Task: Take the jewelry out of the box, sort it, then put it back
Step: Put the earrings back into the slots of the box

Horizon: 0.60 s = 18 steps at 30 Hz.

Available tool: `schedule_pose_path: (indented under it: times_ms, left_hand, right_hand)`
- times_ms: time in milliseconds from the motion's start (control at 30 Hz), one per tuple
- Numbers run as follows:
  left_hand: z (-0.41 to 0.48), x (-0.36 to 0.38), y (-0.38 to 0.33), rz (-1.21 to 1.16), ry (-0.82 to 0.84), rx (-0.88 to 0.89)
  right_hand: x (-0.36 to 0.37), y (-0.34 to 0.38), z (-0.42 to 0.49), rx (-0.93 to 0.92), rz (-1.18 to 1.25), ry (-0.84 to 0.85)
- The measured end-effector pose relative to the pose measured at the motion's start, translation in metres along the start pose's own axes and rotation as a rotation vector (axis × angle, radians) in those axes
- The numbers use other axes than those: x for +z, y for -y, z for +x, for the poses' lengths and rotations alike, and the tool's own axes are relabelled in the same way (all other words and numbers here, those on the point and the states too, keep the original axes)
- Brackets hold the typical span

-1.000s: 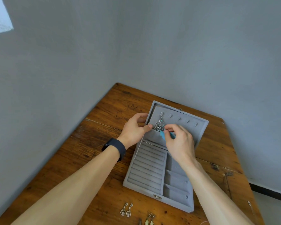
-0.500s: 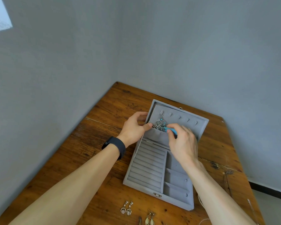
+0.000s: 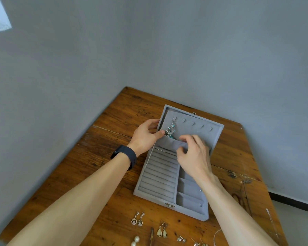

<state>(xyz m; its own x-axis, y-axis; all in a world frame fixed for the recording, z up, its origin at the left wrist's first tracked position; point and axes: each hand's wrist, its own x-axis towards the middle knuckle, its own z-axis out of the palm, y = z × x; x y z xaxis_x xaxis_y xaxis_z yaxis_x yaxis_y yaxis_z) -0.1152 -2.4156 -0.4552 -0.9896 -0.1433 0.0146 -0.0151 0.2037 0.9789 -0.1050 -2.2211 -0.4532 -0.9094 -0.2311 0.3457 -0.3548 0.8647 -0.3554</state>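
Note:
A grey velvet jewelry box [image 3: 156, 181] lies open on the wooden table [image 3: 114, 132], its lid [image 3: 215, 132] propped up at the back. A silver and turquoise chandelier earring [image 3: 170, 130] hangs from the leftmost hook inside the lid, its lower end in the lid's fabric pocket [image 3: 169, 143]. My left hand [image 3: 146, 135] grips the lid's left edge, thumb on the pocket's top corner. My right hand [image 3: 194, 155] pinches the pocket's upper hem to the right of the earring. The ring rolls and side compartments look bare apart from a tiny stud.
Along the table's near edge lie heart-shaped drop earrings [image 3: 137, 221], cream teardrop earrings [image 3: 162, 232], pearl earrings [image 3: 135, 240] and several small studs [image 3: 181, 239]. Thin chains [image 3: 245, 196] lie at the right. Grey walls close in on the left and back.
The turquoise piece that my right hand held by the earring has gone down into the pocket. My right hand has dropped to the pocket's hem. My left hand has stayed on the lid.

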Motion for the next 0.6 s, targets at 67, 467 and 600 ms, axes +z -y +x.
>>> schedule_pose_path:
  times_ms: [67,467,600]
  left_hand:
    - [-0.001,0.001,-0.001,0.021,-0.006,-0.001]
    - [-0.051,-0.008,-0.009,0.298,0.013,-0.013]
    - [-0.106,-0.008,-0.003,0.352,0.029,0.021]
  right_hand:
    - [0.002,0.004,-0.001,0.009,-0.090,0.058]
    - [-0.017,0.017,-0.051,-0.043,0.038,0.022]
    - [-0.030,0.032,-0.103,-0.049,0.125,-0.046]
